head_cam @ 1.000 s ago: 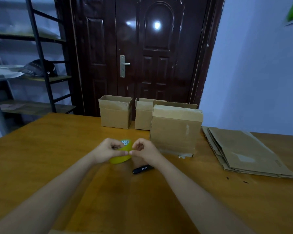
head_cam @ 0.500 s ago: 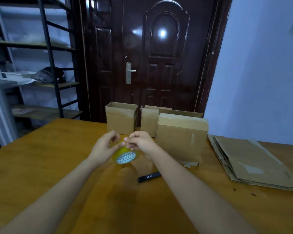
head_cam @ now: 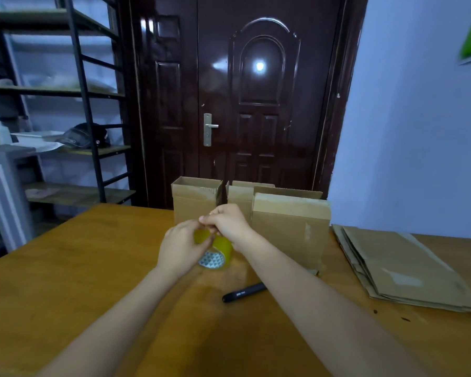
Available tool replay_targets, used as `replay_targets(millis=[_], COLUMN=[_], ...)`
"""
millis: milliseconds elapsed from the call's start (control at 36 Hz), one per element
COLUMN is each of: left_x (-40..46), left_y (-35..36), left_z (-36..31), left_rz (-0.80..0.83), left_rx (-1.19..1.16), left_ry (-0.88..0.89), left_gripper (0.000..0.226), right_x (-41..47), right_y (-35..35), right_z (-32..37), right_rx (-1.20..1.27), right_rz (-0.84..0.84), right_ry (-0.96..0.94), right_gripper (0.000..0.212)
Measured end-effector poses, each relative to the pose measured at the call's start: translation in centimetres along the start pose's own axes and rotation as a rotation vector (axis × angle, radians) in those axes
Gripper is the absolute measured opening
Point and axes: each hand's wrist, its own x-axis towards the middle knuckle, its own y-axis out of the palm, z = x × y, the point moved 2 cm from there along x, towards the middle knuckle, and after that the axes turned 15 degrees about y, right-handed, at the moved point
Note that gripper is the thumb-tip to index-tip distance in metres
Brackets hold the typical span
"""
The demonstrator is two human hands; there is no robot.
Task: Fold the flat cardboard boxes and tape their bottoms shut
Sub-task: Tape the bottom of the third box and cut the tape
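A yellow roll of tape (head_cam: pixel 220 250) is held above the desk (head_cam: pixel 65 268), in front of the folded boxes and a little nearer the person than they are. The left hand (head_cam: pixel 181 247) is curled around the roll's left side, gripping it, with the patterned inside of the core facing down toward the camera. The right hand (head_cam: pixel 226 223) sits just above the roll, its fingers bent and pinched together at the roll's top edge; whether they actually hold the loose end of the tape is too blurred to tell. Just behind the roll stand 3 folded boxes: a small open one (head_cam: pixel 195 200) behind and to its left, a second (head_cam: pixel 239 195) directly behind the right hand and partly hidden by it, and a larger box (head_cam: pixel 288 229) to the roll's right, standing with a closed face toward the camera and strips of tape showing on it. Farther right of the roll, a stack of flat cardboard (head_cam: pixel 403 268) lies on the desk. A black pen (head_cam: pixel 244 292) lies on the desk nearer the person than the roll, slightly to its right. Beyond the boxes is a dark door (head_cam: pixel 256 104), and a metal shelf (head_cam: pixel 65 91) stands to the far left of the roll.
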Motion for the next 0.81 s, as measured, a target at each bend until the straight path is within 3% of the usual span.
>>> replay_targets(millis=[194, 306, 417, 528, 667, 806], left_x=[3.3, 5.1, 6.8, 8.5, 10.9, 12.6], left_y=[0.5, 0.3, -0.3, -0.6, -0.3, 0.8], left_z=[-3.9, -5.2, -6.2, -6.3, -8.0, -10.0], left_rz=[-0.095, -0.132, -0.198, -0.357, -0.484, -0.499], left_rx=[-0.109, -0.175, -0.252, -0.554, -1.009, -1.236], left_ry=[-0.127, -0.095, -0.123, -0.371, -0.652, -0.729], left_gripper=[0.011, 0.011, 0.013, 0.017, 0.018, 0.013], right_x=[0.0, -1.1, -3.4, -4.5, -5.7, -6.4], right_y=[-2.5, -4.7, -7.4, -11.4, -13.9, -16.4], right_z=[1.6, 3.2, 5.2, 5.3, 4.6, 6.4], right_rx=[0.039, 0.007, 0.128, -0.023, -0.104, -0.133], right_rz=[-0.129, -0.172, -0.05, -0.174, 0.014, -0.009], right_ry=[-0.081, -0.176, -0.236, -0.322, -0.29, -0.322], right_gripper=[0.042, 0.042, 0.03, 0.017, 0.021, 0.022])
